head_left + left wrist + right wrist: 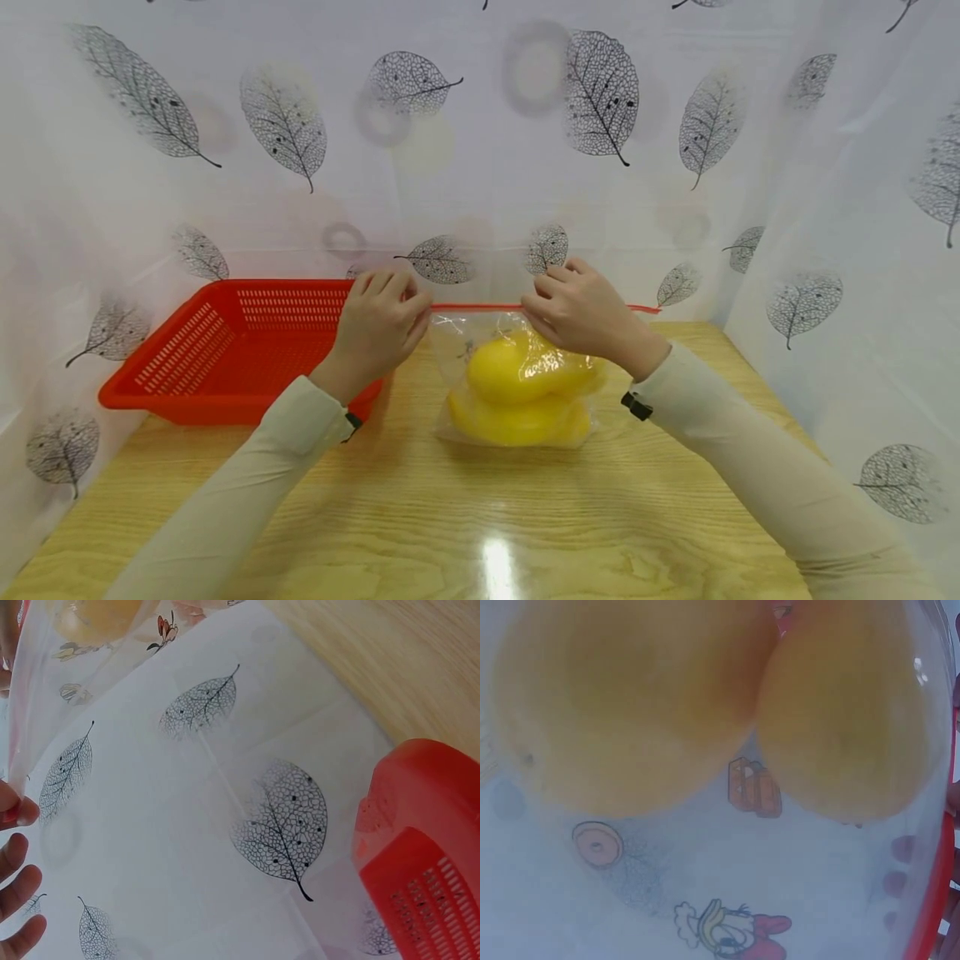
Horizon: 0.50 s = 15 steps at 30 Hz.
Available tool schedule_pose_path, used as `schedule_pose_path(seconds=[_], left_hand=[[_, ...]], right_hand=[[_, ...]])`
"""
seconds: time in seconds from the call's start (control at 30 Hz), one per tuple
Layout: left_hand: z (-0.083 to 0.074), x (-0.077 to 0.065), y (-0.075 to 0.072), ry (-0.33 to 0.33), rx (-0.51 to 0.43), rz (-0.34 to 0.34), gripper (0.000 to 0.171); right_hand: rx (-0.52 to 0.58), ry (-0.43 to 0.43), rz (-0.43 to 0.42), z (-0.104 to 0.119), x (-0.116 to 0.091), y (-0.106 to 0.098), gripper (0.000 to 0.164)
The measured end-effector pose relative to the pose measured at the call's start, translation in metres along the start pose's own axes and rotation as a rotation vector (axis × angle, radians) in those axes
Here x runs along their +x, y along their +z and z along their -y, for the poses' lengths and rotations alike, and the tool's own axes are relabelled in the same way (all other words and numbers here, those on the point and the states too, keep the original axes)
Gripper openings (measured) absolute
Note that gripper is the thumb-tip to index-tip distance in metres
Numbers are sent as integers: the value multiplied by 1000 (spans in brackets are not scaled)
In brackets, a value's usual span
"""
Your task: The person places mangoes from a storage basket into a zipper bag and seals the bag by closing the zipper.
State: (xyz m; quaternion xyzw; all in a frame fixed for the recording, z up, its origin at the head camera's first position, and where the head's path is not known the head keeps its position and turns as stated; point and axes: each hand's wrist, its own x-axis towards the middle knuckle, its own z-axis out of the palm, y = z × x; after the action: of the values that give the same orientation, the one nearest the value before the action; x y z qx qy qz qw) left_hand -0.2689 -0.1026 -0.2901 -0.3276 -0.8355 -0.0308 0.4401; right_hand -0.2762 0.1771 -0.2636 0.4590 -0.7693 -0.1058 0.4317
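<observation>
A clear zip bag (452,337) with a red zip strip (476,307) along its top stands on the table, holding several rounded yellow fruit (501,371). My left hand (375,323) pinches the strip's left end between thumb and forefinger; in the left wrist view a bit of red shows at those fingertips (26,812). Farther right, my right hand (581,310) grips the strip, whose red end sticks out beyond it. Through the bag's film, the right wrist view shows yellow fruit (840,727) close up and a printed cartoon duck (735,930).
A red plastic basket (255,358) with slotted sides stands at the left, partly behind my left hand and wrist. White curtain (480,183) printed with dark leaves surrounds the wooden table (450,517) at the back and sides.
</observation>
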Motion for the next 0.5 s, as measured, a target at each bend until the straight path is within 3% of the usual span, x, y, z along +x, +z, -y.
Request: schedule_pose_path(seconds=[0.5], left_hand=[[0, 1, -2, 2, 5, 3, 11]], right_hand=[[1, -11, -1, -7, -8, -4, 19]])
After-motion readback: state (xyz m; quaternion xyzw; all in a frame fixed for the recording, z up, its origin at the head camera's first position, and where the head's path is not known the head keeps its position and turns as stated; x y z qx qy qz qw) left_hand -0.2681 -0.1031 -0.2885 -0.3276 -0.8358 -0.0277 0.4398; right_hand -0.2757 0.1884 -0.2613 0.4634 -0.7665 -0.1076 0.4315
